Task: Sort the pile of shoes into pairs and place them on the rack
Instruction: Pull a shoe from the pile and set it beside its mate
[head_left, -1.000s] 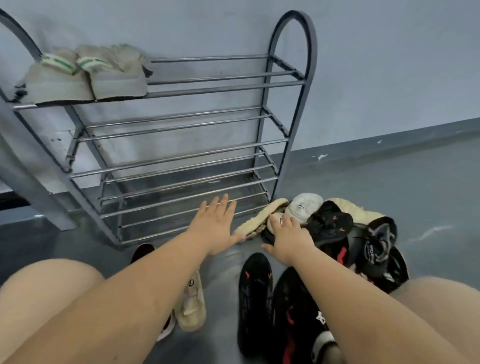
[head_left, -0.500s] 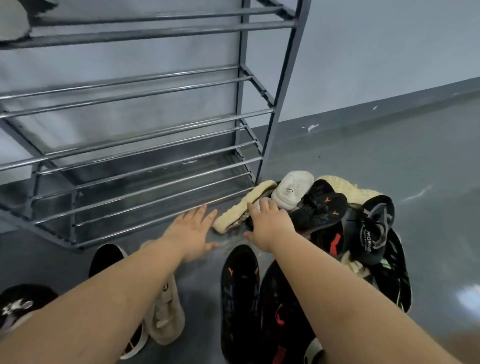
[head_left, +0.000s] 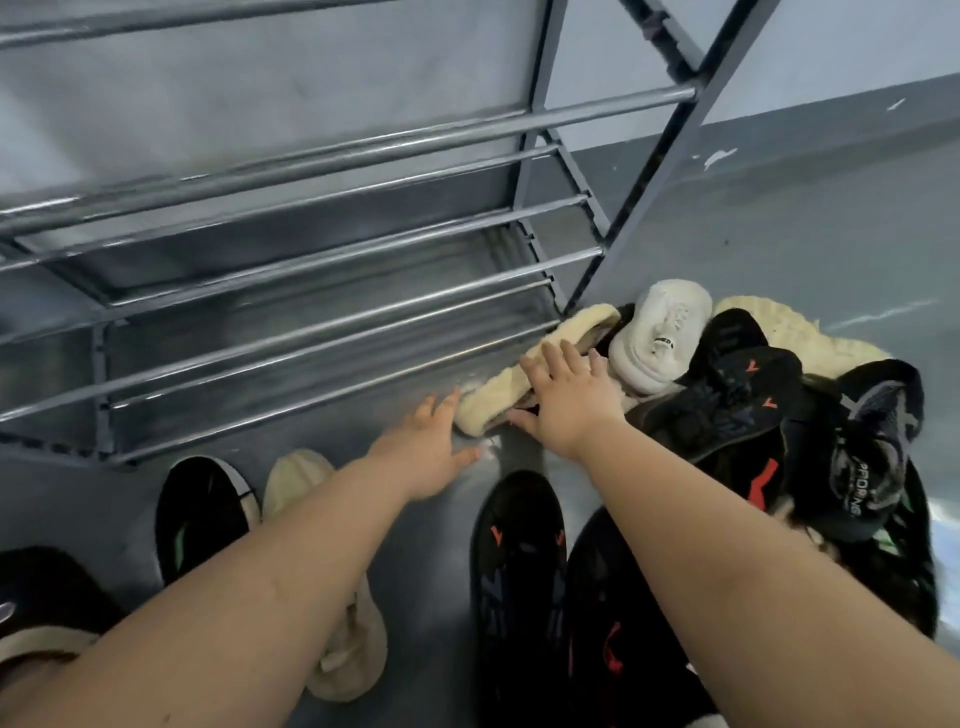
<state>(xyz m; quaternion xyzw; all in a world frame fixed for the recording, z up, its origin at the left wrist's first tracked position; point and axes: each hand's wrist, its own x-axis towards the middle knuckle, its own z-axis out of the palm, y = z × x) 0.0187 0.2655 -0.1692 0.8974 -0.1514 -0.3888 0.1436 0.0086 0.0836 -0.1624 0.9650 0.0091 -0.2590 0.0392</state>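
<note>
I see both hands, left hand (head_left: 422, 453) and right hand (head_left: 567, 397), fingers spread over the cream shoe (head_left: 506, 397); the visible rack (head_left: 311, 270) shelves are bare and most shoes remain piled.

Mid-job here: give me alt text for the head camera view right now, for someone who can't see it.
Both bare hands reach toward a pile of shoes on the grey floor: the right hand rests on a cream shoe, the left hand spread open beside it. The metal rack stands just behind, and more shoes lie nearer the camera.

Dim flat light, motion blur, wide-angle distortion
</note>
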